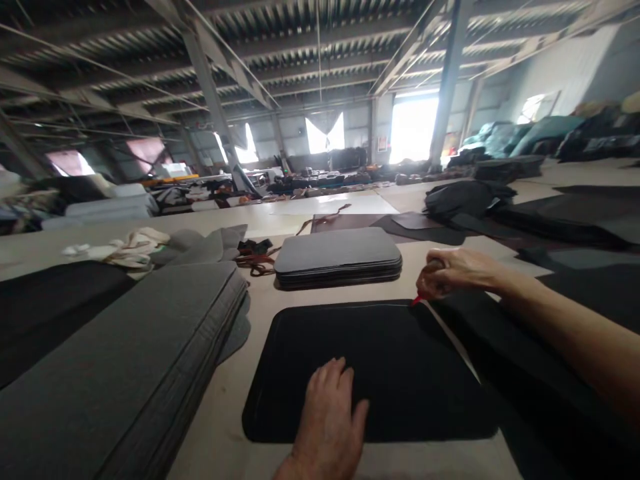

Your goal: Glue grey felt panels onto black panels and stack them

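A black rounded-corner panel [400, 373] lies flat on the table in front of me. My left hand [333, 417] rests palm down on its near edge, fingers stretched out. My right hand [447, 273] is closed around a small red marking tool [418, 300], its tip touching the panel's far right corner. A faint line runs along the panel's far edge.
A stack of grey cut panels [337, 257] sits just beyond the black one. A larger grey pile [130, 360] fills the left side. Dark fabric [550, 347] lies at the right, brown straps [255, 263] and crumpled cloth [125, 250] farther back.
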### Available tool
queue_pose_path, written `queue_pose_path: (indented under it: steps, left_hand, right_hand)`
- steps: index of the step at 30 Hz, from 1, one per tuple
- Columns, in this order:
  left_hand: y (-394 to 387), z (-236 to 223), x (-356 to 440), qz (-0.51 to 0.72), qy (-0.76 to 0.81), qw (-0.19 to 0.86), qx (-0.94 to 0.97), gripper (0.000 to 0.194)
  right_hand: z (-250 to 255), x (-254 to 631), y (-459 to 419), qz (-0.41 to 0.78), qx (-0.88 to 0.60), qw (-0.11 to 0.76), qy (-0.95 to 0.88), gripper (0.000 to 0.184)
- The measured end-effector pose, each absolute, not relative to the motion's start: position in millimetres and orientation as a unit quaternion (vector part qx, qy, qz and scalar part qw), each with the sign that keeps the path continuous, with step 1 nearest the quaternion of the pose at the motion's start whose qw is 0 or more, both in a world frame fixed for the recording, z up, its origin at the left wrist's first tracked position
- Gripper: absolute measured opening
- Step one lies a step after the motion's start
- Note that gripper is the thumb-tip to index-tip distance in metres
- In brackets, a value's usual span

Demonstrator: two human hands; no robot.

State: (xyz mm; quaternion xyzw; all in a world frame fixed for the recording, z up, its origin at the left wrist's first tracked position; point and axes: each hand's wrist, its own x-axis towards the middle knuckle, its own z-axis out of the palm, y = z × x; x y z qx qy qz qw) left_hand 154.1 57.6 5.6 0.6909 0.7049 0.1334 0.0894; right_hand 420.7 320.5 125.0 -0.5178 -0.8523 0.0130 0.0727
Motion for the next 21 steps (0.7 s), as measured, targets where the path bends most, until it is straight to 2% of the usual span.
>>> queue_pose_path:
  steps: [5, 6, 9, 11, 21]
  left_hand:
    - [77.0, 38.5, 109.9, 0.053, 0.686, 0.073, 0.722, 0.042]
    - [82.7, 44.4, 98.9, 0.040, 0.690, 0.067, 0.720, 0.043]
    - [100.1, 56.9, 71.4, 0.017, 0.702, 0.056, 0.710, 0.066]
    - [109.6, 60.4, 60.5, -0.003, 0.702, 0.060, 0.710, 0.075]
    - [119.0, 59.9, 54.4, -0.033, 0.686, 0.051, 0.725, 0.081]
  right_hand:
    - [124.5, 439.9, 314.3, 0.025, -0.525, 0.085, -0.847, 0.035]
    - [124.4, 441.4, 312.4, 0.027, -0.525, 0.089, -0.846, 0.035]
    - [123.1, 444.1, 307.1, 0.039, -0.531, 0.099, -0.841, 0.035]
    - [122.0, 446.1, 302.6, 0.048, -0.535, 0.098, -0.838, 0.035]
    - [123.0, 474.5, 237.9, 0.082, -0.529, 0.080, -0.841, 0.035]
